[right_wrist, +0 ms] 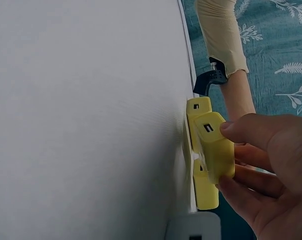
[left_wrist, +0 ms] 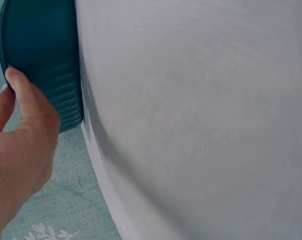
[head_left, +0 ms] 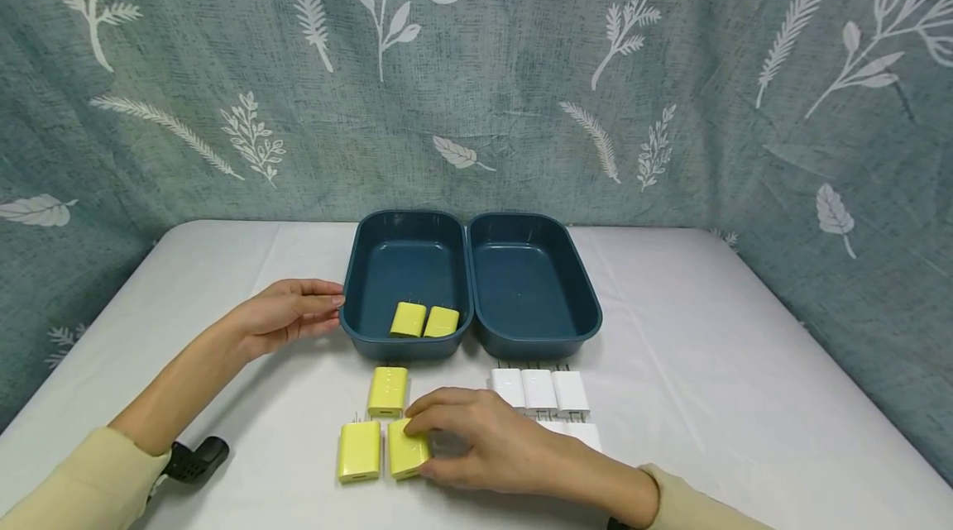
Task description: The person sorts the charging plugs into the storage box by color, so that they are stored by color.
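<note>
white-draped surface (head_left: pixel 685 398): the right hand (head_left: pixel 491 439) pinches a yellow charger (head_left: pixel 404 451) in front of the left blue tray (head_left: pixel 405 348), whose side the left hand (head_left: pixel 290 319) touches with extended fingers. likely light, stiff and slick, it suits a grip by the sides, clear of its port (right_wrist: pixel 208 128).
</note>
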{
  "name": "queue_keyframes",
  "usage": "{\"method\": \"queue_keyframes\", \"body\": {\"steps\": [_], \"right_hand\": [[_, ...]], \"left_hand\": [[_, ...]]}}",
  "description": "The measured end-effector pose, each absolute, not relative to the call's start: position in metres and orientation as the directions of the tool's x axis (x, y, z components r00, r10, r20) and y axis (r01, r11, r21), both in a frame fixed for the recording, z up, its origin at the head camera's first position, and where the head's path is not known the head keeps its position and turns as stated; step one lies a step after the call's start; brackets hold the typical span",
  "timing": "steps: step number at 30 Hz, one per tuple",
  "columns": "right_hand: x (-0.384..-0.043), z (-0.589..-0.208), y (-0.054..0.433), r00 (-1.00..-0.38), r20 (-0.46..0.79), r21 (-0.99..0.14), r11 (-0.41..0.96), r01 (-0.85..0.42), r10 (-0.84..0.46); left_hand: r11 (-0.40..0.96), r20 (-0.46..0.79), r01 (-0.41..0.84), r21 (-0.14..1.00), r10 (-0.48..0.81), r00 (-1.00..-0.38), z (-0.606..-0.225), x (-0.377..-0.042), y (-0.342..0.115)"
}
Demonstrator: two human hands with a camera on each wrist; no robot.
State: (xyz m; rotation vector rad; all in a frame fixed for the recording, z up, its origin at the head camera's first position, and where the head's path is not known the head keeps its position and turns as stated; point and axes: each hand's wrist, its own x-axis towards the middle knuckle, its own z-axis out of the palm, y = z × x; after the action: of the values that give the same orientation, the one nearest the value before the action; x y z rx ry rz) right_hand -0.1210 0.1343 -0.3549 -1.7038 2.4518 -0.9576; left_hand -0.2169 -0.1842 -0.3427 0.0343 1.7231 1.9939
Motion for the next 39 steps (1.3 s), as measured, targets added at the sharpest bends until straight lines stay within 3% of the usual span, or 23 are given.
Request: {"method": "queue_keyframes", "body": {"steps": [12,20,30,34,39], "right_hand": [[-0.126,-0.345,0.138,-0.458,0.351,-0.541,0.223,-0.811,-0.817],[-0.137,-0.34,0.137,-0.428,0.46,-0.528,0.148,-0.836,-0.778],[-0.156,-0.338,0.13,-0.474,0.536,-0.563,0.123,-0.817,-0.699],[-0.164,-0.338,0.128,-0.535,0.516,-0.605,0.157,-0.781,-0.669],[-0.171,-0.34,0.124,-0.552,0.533,-0.624,0.143,-0.768,-0.641]], "left_hand": [[-0.071,-0.308,-0.36,0.93,0.381,-0.872,-0.344,-0.216,-0.185],[-0.086,-0.296,-0.354,0.931,0.389,-0.873,-0.344,-0.217,-0.185],[-0.079,-0.295,-0.351,0.933,0.388,-0.873,-0.344,-0.218,-0.186],[-0.072,-0.3,-0.352,0.933,0.383,-0.873,-0.343,-0.218,-0.185],[-0.073,-0.302,-0.355,0.932,0.386,-0.872,-0.343,-0.217,-0.185]]}}
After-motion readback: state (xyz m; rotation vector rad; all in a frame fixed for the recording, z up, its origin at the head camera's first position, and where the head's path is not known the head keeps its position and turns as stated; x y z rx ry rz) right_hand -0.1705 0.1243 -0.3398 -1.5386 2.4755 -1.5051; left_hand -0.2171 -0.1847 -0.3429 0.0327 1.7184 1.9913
